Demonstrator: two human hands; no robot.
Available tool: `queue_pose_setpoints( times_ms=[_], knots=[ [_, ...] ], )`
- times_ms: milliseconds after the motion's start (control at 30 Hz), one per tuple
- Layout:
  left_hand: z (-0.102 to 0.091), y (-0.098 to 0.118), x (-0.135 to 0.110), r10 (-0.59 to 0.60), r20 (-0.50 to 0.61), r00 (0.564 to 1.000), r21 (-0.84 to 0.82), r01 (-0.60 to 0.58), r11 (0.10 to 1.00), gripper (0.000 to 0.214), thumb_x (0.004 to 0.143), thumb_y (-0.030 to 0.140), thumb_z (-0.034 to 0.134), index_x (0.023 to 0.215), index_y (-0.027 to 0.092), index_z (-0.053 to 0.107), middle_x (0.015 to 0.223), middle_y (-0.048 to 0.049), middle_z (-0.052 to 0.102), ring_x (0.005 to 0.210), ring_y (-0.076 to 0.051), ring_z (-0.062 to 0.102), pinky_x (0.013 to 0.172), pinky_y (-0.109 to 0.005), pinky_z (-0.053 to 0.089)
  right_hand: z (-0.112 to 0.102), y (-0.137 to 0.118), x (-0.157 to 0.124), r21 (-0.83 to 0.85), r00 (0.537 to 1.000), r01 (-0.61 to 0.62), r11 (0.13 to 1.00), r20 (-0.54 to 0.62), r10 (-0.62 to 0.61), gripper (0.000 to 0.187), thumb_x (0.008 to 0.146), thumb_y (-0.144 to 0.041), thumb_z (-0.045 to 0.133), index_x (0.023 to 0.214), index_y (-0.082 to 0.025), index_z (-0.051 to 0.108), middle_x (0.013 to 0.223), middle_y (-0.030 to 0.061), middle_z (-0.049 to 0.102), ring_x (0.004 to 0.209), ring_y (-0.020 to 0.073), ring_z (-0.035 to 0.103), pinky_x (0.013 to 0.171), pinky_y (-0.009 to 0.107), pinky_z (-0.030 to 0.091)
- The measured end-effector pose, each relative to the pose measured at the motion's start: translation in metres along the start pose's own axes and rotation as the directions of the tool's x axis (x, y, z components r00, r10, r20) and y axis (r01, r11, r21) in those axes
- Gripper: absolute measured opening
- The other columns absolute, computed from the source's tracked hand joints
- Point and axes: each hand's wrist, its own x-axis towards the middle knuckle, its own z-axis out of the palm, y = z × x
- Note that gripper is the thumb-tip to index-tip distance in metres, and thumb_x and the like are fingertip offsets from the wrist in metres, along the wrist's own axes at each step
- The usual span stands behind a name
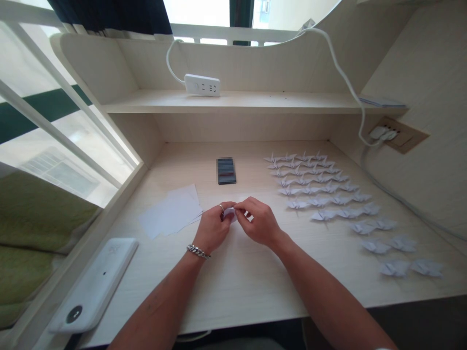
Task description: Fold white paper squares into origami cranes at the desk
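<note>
Between my hands, over the middle of the desk, is a small piece of folded white paper (pixel 229 212), partly hidden by my fingers. My left hand (pixel 213 226), with a ring and a chain bracelet at the wrist, grips the paper from the left. Thumb and forefinger of my right hand (pixel 257 221) pinch its right end. Left of my hands lie several loose white paper sheets (pixel 171 211), overlapping one another. Rows of folded paper cranes (pixel 310 187) cover the right side of the desk.
A dark phone-sized object (pixel 226 171), blurred out, lies behind my hands. At the front left is a long white device (pixel 97 284). A power strip (pixel 202 85) rests on the shelf (pixel 251 99). White cables run to a wall socket (pixel 399 135) at the right.
</note>
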Motion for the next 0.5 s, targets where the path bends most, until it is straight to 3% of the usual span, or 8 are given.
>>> queue_pose_setpoints(
  times_ms=[133, 267, 367, 500],
  knots=[
    [0.000, -0.002, 0.003, -0.124, 0.089, 0.988, -0.180, 0.138, 0.974, 0.027, 0.078, 0.022, 0.056, 0.101, 0.018, 0.070, 0.078, -0.0030, 0.071, 0.064, -0.015, 0.064, 0.063, -0.027, 0.050, -0.002, 0.001, 0.002, 0.239, 0.994, -0.102, 0.966, -0.016, 0.108, 0.012, 0.083, -0.022, 0.059, 0.090, -0.018, 0.069, 0.085, 0.0053, 0.067, 0.076, 0.0149, 0.063, 0.061, 0.023, 0.051],
    [0.001, -0.001, 0.005, -0.325, 0.100, 0.940, -0.407, 0.337, 0.849, 0.032, 0.072, 0.023, 0.065, 0.102, 0.013, 0.068, 0.062, 0.0001, 0.064, 0.054, -0.013, 0.060, 0.054, -0.024, 0.049, -0.001, 0.008, 0.004, 0.396, 0.944, -0.283, 0.874, -0.047, 0.327, 0.016, 0.083, -0.028, 0.061, 0.091, -0.017, 0.069, 0.084, 0.0052, 0.069, 0.070, 0.0152, 0.064, 0.060, 0.025, 0.052],
    [0.001, 0.001, 0.005, -0.380, 0.076, 0.922, -0.542, 0.358, 0.761, 0.037, 0.068, 0.027, 0.071, 0.102, 0.013, 0.068, 0.064, 0.0002, 0.064, 0.056, -0.011, 0.060, 0.056, -0.023, 0.049, 0.001, 0.012, 0.004, 0.421, 0.918, -0.360, 0.833, 0.000, 0.397, 0.016, 0.081, -0.030, 0.063, 0.089, -0.017, 0.070, 0.079, 0.0050, 0.070, 0.067, 0.0156, 0.063, 0.058, 0.026, 0.051],
    [0.001, -0.001, 0.005, -0.381, 0.065, 0.922, -0.592, 0.343, 0.729, 0.042, 0.064, 0.030, 0.076, 0.101, 0.013, 0.068, 0.063, 0.0005, 0.063, 0.057, -0.011, 0.060, 0.058, -0.023, 0.048, 0.002, 0.013, 0.004, 0.479, 0.908, -0.401, 0.781, 0.097, 0.407, 0.019, 0.077, -0.031, 0.067, 0.088, -0.017, 0.072, 0.078, 0.0056, 0.071, 0.068, 0.0161, 0.063, 0.056, 0.026, 0.051]
  ],
)
